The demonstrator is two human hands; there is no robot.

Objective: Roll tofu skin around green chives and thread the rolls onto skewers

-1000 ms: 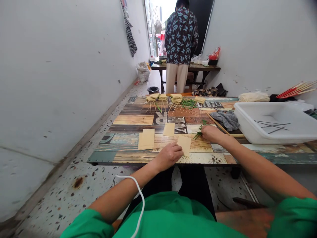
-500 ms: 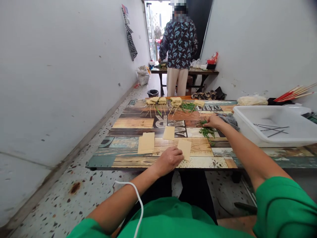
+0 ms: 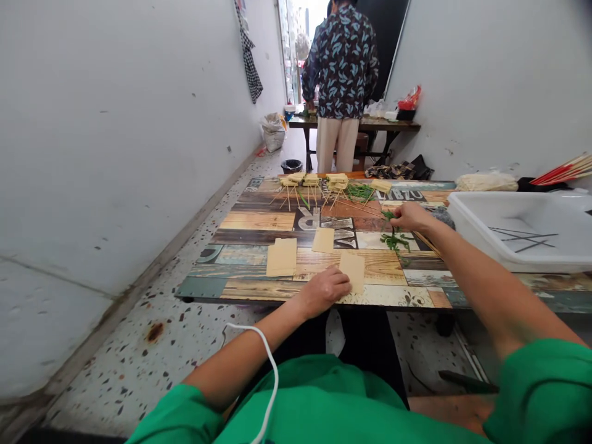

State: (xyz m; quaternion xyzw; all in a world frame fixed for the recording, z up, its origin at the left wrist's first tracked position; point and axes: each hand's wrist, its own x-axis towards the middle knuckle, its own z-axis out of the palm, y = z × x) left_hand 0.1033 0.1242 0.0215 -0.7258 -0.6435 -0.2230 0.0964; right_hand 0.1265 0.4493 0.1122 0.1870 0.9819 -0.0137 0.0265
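My left hand (image 3: 326, 290) is closed at the lower left edge of a pale yellow tofu sheet (image 3: 353, 271), its fingertips on the sheet near the table's front edge. My right hand (image 3: 409, 217) reaches farther out, fingers pinched on leafy greens (image 3: 388, 216). More green sprigs (image 3: 396, 242) lie on the tabletop just in front of that hand. Left of the held sheet are a single tofu sheet (image 3: 323, 240) and overlapping tofu sheets (image 3: 282, 258). Rolled tofu skewers (image 3: 337, 180) are grouped along the far side, beside a heap of greens (image 3: 360, 192).
A white plastic tub (image 3: 476, 243) holding several dark sticks stands at the right. Behind it are a bagged pale bundle (image 3: 486, 181) and red-tipped skewers (image 3: 567, 169). A grey cloth (image 3: 443, 216) lies by the tub. Another person (image 3: 345, 68) stands at a farther table (image 3: 393, 125).
The view has shifted slightly, so the scene sits farther right. My right hand stays at the greens, raising a few a little. My left hand remains at the tofu sheet's edge.
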